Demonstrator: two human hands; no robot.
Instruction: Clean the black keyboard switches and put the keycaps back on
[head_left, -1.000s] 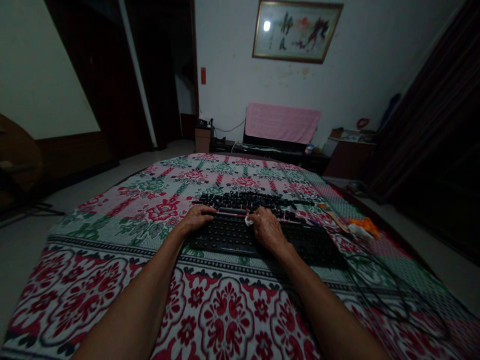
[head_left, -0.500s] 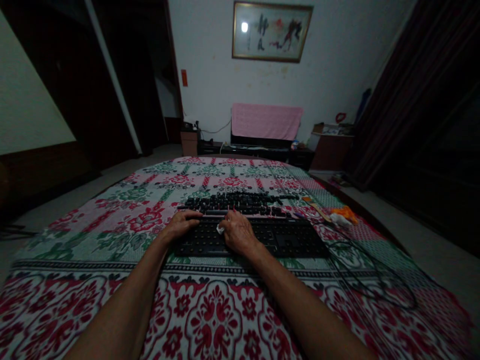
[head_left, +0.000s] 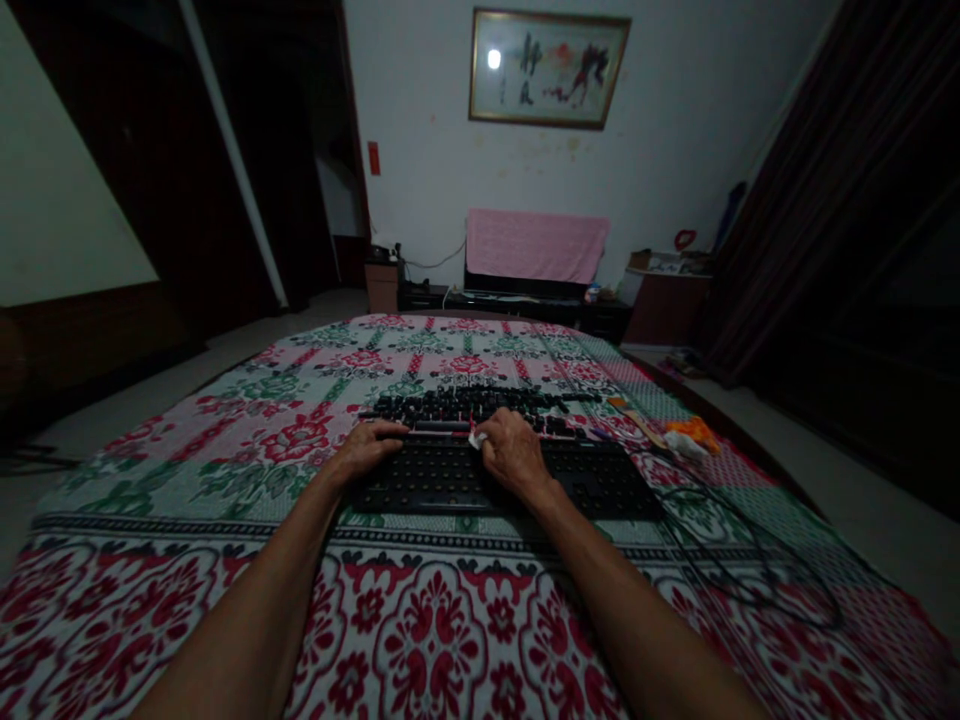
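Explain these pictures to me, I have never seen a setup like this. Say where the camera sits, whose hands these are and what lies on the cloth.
There is no machine here. A person wears a camera on the head, so you look forward and down along their two bare arms. There is only this one view.

The left hand rests on the left end of a black keyboard, which lies on a flowered cloth. The right hand pinches a small white wad against the keyboard's far edge.

Just behind the keyboard lies a dark row of what look like loose keycaps. To the right are a coiled black cable and a small orange object, which is too dim to identify.
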